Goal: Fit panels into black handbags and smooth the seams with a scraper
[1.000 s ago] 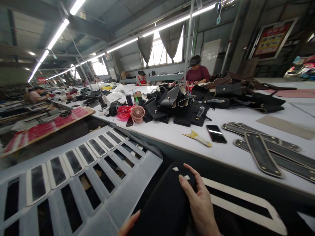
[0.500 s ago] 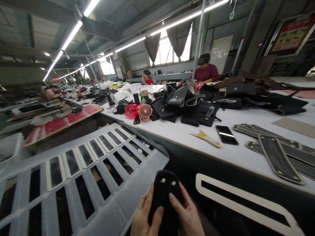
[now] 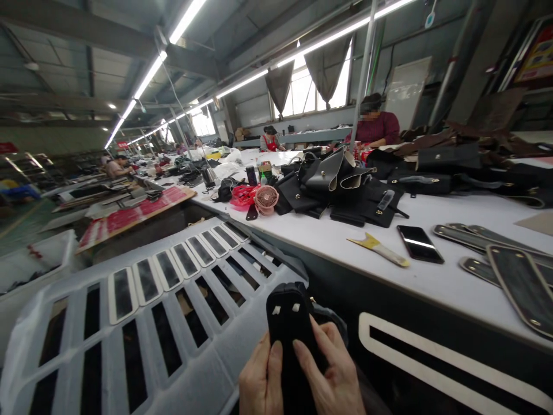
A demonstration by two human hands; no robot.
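Note:
A black, round-ended strip (image 3: 289,340) is held upright between both my hands, low in the middle of the view. Two small pale tabs show side by side near its top end. My left hand (image 3: 261,374) grips the left edge with the thumb pressed on the front. On the opposite edge, my right hand (image 3: 330,366) has its thumb flat on the front and its fingers wrapped behind. Behind the strip, dark material (image 3: 332,317) with a small shiny spot shows partly; I cannot make out what it is. The strip's lower end runs out of view.
At left stands a grey plastic slatted crate (image 3: 194,357) with several pale-rimmed dark oblong pieces (image 3: 147,279). The white table (image 3: 302,236) holds a yellow-handled scraper (image 3: 378,251), a phone (image 3: 420,243), dark riveted strips (image 3: 521,282), a pink fan (image 3: 266,199) and black bag pieces (image 3: 324,178). Co-workers sit beyond.
The view has swung slightly left, so the table things sit further right. The strip tilts a little, and dark material now shows behind it. Both hands keep hold of it.

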